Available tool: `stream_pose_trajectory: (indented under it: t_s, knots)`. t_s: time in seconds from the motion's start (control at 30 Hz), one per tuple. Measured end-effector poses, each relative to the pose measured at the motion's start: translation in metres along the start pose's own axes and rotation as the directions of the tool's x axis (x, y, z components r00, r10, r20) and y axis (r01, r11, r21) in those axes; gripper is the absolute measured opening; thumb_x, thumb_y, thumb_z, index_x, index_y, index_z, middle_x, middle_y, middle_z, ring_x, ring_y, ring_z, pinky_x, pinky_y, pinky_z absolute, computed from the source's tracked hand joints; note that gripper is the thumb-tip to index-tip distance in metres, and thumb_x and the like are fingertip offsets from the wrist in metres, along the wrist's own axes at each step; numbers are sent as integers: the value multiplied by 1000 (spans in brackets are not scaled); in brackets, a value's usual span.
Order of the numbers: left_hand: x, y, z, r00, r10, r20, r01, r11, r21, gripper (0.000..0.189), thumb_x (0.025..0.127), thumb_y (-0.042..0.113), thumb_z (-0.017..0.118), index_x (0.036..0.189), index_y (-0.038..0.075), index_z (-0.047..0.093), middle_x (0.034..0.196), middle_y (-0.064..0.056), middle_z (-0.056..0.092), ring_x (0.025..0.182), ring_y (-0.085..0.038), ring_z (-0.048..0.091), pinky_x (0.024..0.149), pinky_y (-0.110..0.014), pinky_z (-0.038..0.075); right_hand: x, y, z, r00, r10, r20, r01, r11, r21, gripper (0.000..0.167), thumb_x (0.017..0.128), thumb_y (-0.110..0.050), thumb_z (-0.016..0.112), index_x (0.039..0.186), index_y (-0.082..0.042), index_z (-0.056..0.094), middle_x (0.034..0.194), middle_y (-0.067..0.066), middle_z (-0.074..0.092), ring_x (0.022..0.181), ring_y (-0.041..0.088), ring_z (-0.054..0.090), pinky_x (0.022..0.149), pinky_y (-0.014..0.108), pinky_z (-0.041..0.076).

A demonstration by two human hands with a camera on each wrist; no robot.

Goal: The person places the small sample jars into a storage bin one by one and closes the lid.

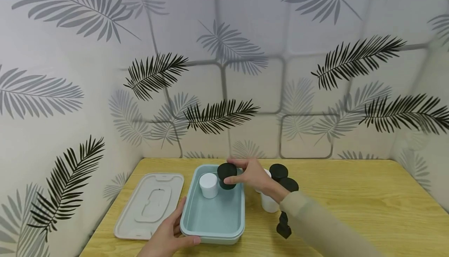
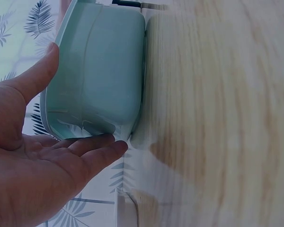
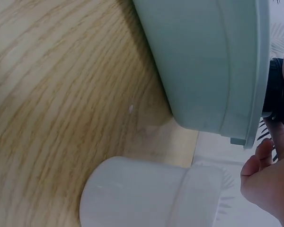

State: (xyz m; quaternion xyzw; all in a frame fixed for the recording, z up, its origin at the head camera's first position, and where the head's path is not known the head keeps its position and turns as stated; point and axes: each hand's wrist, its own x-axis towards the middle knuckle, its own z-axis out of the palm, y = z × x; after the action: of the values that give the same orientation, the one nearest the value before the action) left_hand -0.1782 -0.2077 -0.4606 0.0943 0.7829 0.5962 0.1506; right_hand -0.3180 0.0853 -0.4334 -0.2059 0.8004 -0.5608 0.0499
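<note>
At the blue tub, the right hand holds a black cylinder.

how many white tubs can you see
3: one tub in the blue bin, another tub just right of it partly behind the right hand, a third tub nearer, partly behind the wrist. More may be hidden.

Across the back wall we go, pale and patterned, black fronds and grey fronds over rounded grey outlines; leaves again on the left wall; below, a yellow wood-grain tabletop; the backdrop's tone cool up high, creamier lower down!
</note>
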Motion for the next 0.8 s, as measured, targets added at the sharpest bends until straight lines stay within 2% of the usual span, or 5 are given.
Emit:
stream_pose_trajectory:
  t_s: [0.17,0.4,0.57,0.8]
  knots:
    - [0,0,-1,1000,7,15,-6,1000,-17,115,94,23,84,168,2,-1,166,-34,23,137,-43,53,101,-33,54,1,4,4,1000,3,7,-3,1000,-7,74,83,-21,94,148,-3,62,152,10,57,147,34,44,120,54,34]
    - [-2,0,-1,1000,3,16,-3,1000,-27,117,94,23,84,168,2,-3,166,-35,22,137,-45,52,102,-36,54,1,6,6,1000,10,-11,-10,999,-51,70,79,-22,97,141,-6,69,146,11,63,143,33,50,117,55,38]
    - [-2,-2,-2,1000,3,16,-2,999,-34,117,94,22,84,168,1,-4,166,-35,22,138,-46,51,103,-38,53,-1,6,7,999,44,-28,-47,993,-106,67,76,-26,98,136,-10,73,141,7,67,138,31,54,115,54,41]
    - [-1,-4,-2,1000,3,17,-3,999,-32,117,93,24,85,168,1,-2,166,-35,24,136,-45,53,102,-37,54,0,4,9,999,16,-34,-19,994,-108,66,78,-24,98,136,-6,72,140,9,67,142,35,49,118,58,35]
